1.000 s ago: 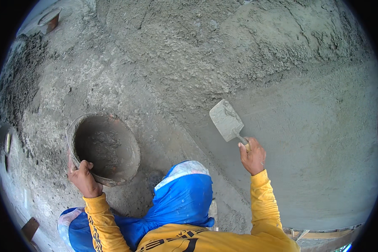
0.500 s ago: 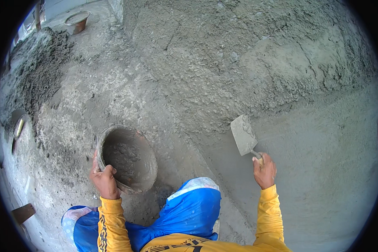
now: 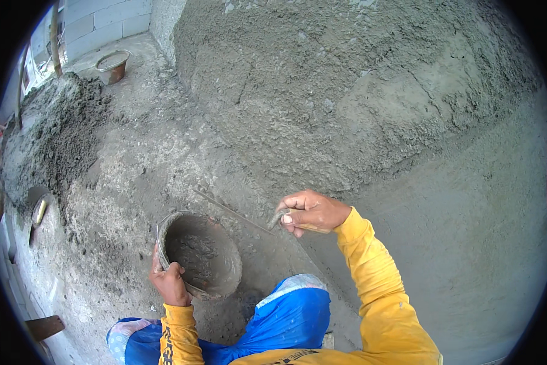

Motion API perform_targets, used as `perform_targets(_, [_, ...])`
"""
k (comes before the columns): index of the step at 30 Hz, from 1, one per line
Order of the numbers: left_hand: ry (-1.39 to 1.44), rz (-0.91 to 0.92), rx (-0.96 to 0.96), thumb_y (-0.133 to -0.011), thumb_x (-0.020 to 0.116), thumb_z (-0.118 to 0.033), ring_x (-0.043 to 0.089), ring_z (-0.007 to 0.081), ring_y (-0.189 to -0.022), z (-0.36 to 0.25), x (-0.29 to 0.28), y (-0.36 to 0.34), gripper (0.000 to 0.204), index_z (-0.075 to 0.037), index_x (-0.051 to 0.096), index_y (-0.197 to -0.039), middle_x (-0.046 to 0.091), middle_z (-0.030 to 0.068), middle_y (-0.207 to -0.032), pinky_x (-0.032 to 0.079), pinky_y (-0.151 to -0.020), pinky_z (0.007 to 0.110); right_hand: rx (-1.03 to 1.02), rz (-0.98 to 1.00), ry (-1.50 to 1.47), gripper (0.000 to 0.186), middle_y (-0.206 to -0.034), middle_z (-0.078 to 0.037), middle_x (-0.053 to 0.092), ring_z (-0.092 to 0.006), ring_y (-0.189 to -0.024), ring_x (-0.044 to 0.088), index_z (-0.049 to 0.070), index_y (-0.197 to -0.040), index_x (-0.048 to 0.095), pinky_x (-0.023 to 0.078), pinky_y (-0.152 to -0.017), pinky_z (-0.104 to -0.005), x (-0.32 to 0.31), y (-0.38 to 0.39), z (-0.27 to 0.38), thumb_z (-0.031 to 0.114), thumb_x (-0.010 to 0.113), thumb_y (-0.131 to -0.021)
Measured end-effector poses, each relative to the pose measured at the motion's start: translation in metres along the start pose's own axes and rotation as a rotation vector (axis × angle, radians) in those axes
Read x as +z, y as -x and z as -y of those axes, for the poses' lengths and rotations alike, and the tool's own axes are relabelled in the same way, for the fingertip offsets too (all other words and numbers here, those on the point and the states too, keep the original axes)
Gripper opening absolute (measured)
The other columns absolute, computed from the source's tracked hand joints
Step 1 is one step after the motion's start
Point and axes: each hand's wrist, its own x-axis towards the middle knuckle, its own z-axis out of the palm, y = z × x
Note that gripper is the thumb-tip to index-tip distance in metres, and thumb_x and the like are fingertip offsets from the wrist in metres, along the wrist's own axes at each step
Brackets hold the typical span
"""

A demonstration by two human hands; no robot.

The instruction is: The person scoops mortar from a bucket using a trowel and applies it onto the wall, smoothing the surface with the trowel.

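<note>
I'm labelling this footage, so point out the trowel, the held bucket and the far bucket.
Trowel (image 3: pixel 234 212): head view, on the blade, seen edge-on.
Held bucket (image 3: pixel 228 257): head view, on the inner wall.
Far bucket (image 3: pixel 112 75): head view, on the outer wall.

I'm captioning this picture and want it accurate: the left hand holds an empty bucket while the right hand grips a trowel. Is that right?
Not quite: the bucket isn't empty. The head view shows grey mortar-like mix inside it. The left hand does hold it, and the right hand grips a trowel.
</note>
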Motion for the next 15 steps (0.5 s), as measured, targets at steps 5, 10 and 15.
perform_targets(5, [-0.044, 0.030, 0.021, -0.066, 0.046, 0.006, 0.050, 0.0073, -0.070, 0.015, -0.028, -0.003, 0.069, 0.005, 0.054, -0.134, 0.062, 0.0018, -0.103, 0.040, -0.055, 0.019, -0.089, -0.830, -0.020, 0.020, -0.072, -0.003, 0.057, -0.0096, -0.056, 0.054, 0.002, -0.100, 0.057, 0.043, -0.051, -0.0242, -0.020, -0.025, -0.061, 0.022, 0.055, -0.097])
perform_targets(10, [-0.087, 0.046, 0.042, -0.068, 0.047, 0.008, 0.051, 0.0071, -0.070, 0.019, -0.029, 0.000, 0.068, 0.006, 0.052, -0.135, 0.064, 0.0036, -0.106, 0.040, -0.055, 0.019, -0.200, -0.930, 0.430, 0.028, -0.078, -0.012, 0.064, -0.0179, -0.062, 0.062, -0.002, -0.105, 0.056, 0.048, -0.058, -0.0310, 0.004, 0.015, -0.071, 0.025, 0.058, -0.095])
perform_targets(15, [-0.092, 0.051, 0.006, -0.067, 0.048, 0.009, 0.052, 0.0075, -0.073, 0.020, -0.030, 0.002, 0.068, 0.006, 0.052, -0.135, 0.063, 0.0036, -0.107, 0.041, -0.057, 0.019, 0.258, -0.700, 0.467, 0.043, -0.093, -0.030, 0.066, -0.0452, -0.099, 0.062, -0.010, -0.112, 0.056, 0.048, -0.086, -0.0461, 0.017, -0.013, -0.150, 0.027, 0.058, -0.091])
